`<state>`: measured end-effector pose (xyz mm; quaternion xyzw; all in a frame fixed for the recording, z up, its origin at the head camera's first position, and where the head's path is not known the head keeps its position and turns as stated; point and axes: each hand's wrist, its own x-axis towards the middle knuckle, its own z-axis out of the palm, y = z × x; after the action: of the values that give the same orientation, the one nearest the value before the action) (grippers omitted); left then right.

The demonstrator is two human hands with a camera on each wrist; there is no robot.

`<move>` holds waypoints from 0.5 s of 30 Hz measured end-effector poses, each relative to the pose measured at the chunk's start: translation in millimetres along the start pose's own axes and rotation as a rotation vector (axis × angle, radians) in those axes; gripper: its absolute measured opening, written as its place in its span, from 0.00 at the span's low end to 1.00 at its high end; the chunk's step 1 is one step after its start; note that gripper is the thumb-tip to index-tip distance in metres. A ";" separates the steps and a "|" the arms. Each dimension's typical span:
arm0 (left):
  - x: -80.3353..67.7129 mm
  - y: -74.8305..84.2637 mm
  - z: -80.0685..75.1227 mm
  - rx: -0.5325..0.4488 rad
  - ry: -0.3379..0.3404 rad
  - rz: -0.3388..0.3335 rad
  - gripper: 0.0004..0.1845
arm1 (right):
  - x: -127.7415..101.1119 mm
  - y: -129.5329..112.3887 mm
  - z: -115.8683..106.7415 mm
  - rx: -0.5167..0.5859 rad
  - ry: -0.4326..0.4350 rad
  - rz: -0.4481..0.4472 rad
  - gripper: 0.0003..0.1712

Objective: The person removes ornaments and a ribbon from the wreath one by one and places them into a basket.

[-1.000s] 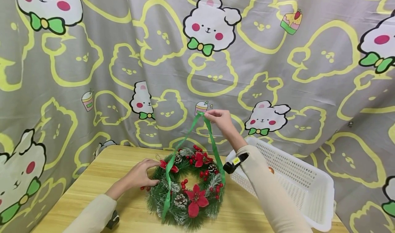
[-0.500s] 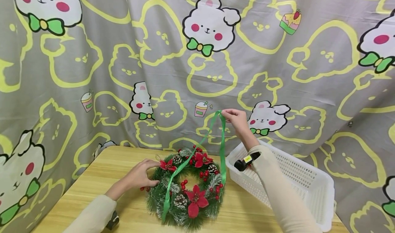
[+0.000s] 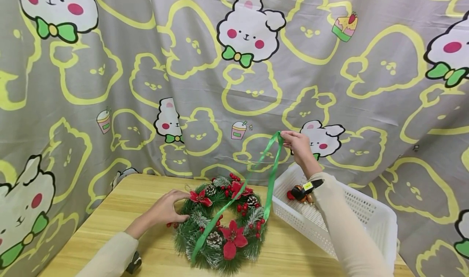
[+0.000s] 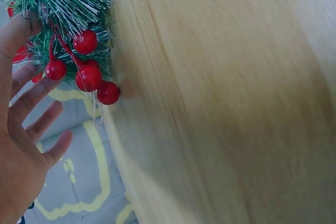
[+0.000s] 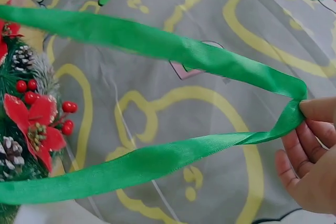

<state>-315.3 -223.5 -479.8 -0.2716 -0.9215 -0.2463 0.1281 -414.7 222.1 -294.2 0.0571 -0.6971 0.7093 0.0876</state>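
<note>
Lying flat on wooden table (image 3: 110, 228): Christmas wreath (image 3: 223, 224) with pinecones, red berries, poinsettias. Left hand (image 3: 166, 207) resting on wreath's left edge, fingers relaxed and spread, gripping nothing. Green ribbon (image 3: 269, 175) running up from wreath in a taut loop, one strand crossing wreath diagonally. Right hand (image 3: 300, 144) raised beyond wreath, above white plastic basket (image 3: 366, 224), pinching ribbon's fold between thumb and fingertips. Hanging behind: grey cartoon-bear curtain (image 3: 329, 65).
</note>
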 end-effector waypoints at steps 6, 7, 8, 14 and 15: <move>0.7 -2.0 2.0 0.003 0.008 0.007 0.34 | 3.2 -3.2 -19.6 0.119 0.051 -0.001 0.10; 0.9 -2.3 2.5 0.002 0.010 0.008 0.34 | 3.7 -4.3 -22.7 0.131 0.059 -0.004 0.12; 1.0 -2.8 3.0 0.003 0.014 0.012 0.34 | 4.2 -5.5 -26.0 0.139 0.062 -0.007 0.13; 0.8 -3.7 5.0 -0.005 0.022 0.021 0.34 | 2.9 -16.1 -45.5 0.102 0.096 -0.036 0.13; 0.5 -3.4 5.1 -0.011 0.023 0.019 0.34 | 2.1 -18.3 -48.2 0.092 0.104 -0.041 0.13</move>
<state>-318.2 -223.0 -485.2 -0.2783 -0.9160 -0.2530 0.1395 -411.1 270.6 -276.9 0.0386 -0.6570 0.7406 0.1355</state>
